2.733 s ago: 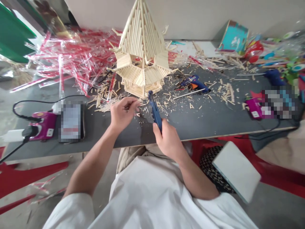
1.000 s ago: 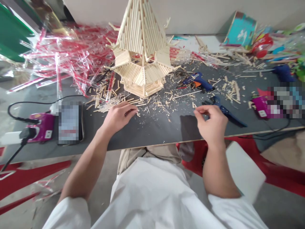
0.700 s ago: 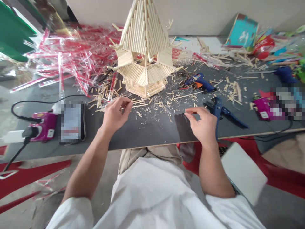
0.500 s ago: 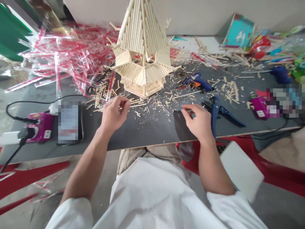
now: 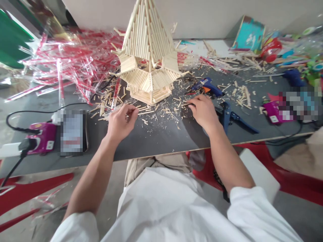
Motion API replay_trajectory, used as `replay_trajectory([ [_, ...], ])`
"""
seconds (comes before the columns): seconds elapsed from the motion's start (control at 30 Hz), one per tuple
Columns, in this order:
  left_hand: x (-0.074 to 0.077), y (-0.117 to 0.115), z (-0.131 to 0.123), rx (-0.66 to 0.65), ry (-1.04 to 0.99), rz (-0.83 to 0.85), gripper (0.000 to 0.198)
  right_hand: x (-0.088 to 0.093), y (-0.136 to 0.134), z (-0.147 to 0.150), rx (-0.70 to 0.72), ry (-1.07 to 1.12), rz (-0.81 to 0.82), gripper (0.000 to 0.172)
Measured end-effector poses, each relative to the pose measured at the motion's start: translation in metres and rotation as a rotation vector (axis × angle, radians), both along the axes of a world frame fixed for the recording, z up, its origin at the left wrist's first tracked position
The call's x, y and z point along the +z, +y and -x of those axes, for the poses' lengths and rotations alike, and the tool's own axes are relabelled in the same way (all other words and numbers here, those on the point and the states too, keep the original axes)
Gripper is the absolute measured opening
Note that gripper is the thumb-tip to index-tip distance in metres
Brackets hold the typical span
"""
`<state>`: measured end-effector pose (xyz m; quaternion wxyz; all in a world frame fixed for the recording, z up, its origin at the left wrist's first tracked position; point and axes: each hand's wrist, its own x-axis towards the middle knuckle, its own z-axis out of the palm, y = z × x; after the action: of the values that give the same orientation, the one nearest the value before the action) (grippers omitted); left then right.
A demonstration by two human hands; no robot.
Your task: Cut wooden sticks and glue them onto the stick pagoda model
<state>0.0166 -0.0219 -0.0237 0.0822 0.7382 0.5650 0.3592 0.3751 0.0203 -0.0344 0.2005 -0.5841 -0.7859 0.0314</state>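
Note:
A tall tower model [image 5: 147, 57] built of pale wooden sticks stands on the dark table [image 5: 156, 137]. My left hand [image 5: 121, 119] hovers just in front of its base, fingers pinched together on a short wooden stick piece. My right hand [image 5: 203, 111] reaches forward to the right of the model, its fingertips closed down on a long thin stick [image 5: 183, 104] that lies on the table. Blue cutting pliers [image 5: 233, 117] lie just right of that hand. A blue glue gun [image 5: 208, 85] rests just beyond it.
Cut stick scraps [image 5: 111, 101] litter the table. Red and clear wrappers [image 5: 65, 64] are piled at the back left. A phone [image 5: 73, 131] and a purple power strip [image 5: 42, 139] with cables sit at the left. Colourful clutter [image 5: 285, 53] fills the back right. A red chair [image 5: 290, 181] stands by my right.
My right hand put the blue pliers down on the right, then moved left and forward onto the long stick. My left hand stayed by the model's base, still pinched.

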Motion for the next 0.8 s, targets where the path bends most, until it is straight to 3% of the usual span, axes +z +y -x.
replay_trajectory([
  [0.33,0.0012,-0.001,-0.0017,-0.044,0.001,0.005,0.018,-0.0048,-0.0012,-0.0017,0.02,0.013,-0.055,0.022],
  [0.47,-0.0004,-0.0004,-0.0012,-0.051,0.009,-0.003,0.018,-0.0032,-0.0025,-0.0031,0.06,0.001,-0.025,0.018],
  [0.8,-0.001,-0.0002,-0.0015,-0.062,0.021,-0.024,0.016,-0.0095,0.0038,-0.0079,0.004,0.041,0.043,0.009],
])
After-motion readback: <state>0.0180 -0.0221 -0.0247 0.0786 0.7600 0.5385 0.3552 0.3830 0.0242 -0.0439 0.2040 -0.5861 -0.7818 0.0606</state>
